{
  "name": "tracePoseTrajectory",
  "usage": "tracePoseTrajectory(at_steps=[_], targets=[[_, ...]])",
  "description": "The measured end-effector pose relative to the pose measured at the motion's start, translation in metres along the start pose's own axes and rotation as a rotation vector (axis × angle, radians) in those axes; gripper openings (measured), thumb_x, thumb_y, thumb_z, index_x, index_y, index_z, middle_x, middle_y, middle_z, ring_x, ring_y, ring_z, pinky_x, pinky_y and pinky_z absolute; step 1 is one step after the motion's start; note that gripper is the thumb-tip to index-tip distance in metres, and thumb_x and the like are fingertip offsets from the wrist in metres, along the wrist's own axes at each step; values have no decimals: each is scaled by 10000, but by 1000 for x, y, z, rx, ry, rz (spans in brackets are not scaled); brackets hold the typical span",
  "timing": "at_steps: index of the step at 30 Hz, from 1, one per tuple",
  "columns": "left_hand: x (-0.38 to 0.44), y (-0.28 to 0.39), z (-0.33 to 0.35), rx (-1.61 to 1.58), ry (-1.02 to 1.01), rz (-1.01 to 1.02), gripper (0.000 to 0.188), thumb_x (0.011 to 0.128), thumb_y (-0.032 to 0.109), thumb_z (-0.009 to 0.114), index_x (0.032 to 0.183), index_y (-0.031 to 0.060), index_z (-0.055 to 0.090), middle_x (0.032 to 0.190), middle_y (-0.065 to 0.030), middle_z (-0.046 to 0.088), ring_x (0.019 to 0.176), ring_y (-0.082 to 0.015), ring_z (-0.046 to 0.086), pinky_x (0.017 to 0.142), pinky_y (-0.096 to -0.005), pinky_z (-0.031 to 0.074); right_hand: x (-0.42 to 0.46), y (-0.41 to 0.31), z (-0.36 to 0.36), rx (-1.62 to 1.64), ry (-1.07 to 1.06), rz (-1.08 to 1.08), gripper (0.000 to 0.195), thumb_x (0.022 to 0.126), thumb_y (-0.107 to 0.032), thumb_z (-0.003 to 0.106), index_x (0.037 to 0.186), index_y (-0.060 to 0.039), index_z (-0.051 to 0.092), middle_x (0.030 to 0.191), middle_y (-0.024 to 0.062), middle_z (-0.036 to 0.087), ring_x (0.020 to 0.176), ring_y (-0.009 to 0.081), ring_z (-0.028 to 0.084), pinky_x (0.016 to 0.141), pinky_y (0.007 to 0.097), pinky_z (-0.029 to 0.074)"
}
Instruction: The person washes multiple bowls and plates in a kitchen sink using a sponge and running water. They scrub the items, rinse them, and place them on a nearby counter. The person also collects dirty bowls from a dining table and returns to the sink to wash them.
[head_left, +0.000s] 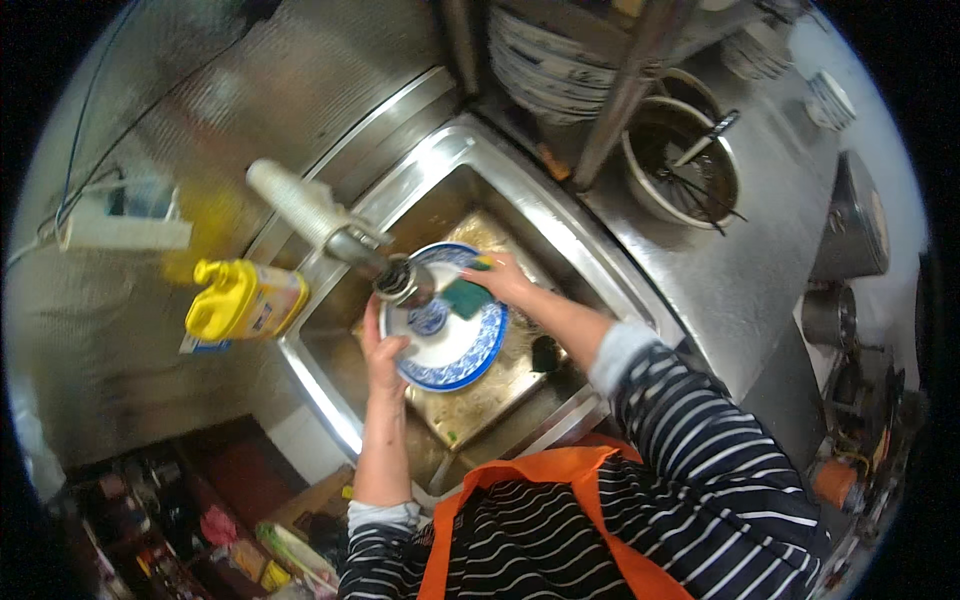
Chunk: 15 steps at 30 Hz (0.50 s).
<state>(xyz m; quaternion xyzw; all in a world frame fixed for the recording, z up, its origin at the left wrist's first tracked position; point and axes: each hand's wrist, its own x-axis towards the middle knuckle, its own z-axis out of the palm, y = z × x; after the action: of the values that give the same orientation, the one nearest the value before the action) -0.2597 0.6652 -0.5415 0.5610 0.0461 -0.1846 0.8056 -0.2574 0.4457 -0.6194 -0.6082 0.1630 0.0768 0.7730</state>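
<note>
A white plate (450, 349) with a blue patterned rim is held over a stainless steel sink (637, 289). My left hand (384, 352) grips its left edge, with the thumb on the upper face. In my right hand (506, 279) is a green scouring pad (466, 298), pressed against the plate's upper right part; a bit of yellow shows at the fingers. The faucet spout (405, 281) hangs over the plate and hides part of it. Below the plate, a metal tray or board (480, 409) lies in the sink, with a dark piece (546, 354) on its right side.
A yellow jug (244, 300) stands on the sink's left rim. To the right, a metal counter (772, 247) carries a pot (682, 161) with utensils in it. Stacked bowls or plates (551, 64) sit behind a metal post (626, 97). Several items crowd the lower left.
</note>
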Motion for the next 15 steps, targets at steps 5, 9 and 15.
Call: tracePoseTrajectory(at_steps=[5, 9, 15], targets=[[-6, -33, 8, -94, 65, 235, 788, 567, -48, 474, 1318, 18, 244, 1224, -142, 399, 1074, -249, 466, 910, -316, 396, -81, 68, 86, 816, 404, 560, 508, 814, -113, 579, 1231, 39, 334, 1233, 179, 427, 1112, 297, 448, 968, 442, 361], [-31, -62, 6, -12, 193, 143, 640, 684, -18, 493, 1298, 0, 314, 1184, -122, 466, 1059, -215, 466, 911, -315, 360, -75, 95, 62, 1014, 348, 483, 467, 785, -25, 590, 1209, -2, 397, 1159, 164, 497, 1018, 300, 520, 838, 380, 479], [14, -16, -19, 1192, 191, 565, 245, 712, 94, 643, 930, -1, 588, 738, -148, 623, 653, -214, 604, 622, -308, 467, -36, -44, 0, -853, -82, -359, 312, 691, 12, 579, 1001, -27, 566, 846, 185, 620, 784, 265, 619, 741, 341, 491]])
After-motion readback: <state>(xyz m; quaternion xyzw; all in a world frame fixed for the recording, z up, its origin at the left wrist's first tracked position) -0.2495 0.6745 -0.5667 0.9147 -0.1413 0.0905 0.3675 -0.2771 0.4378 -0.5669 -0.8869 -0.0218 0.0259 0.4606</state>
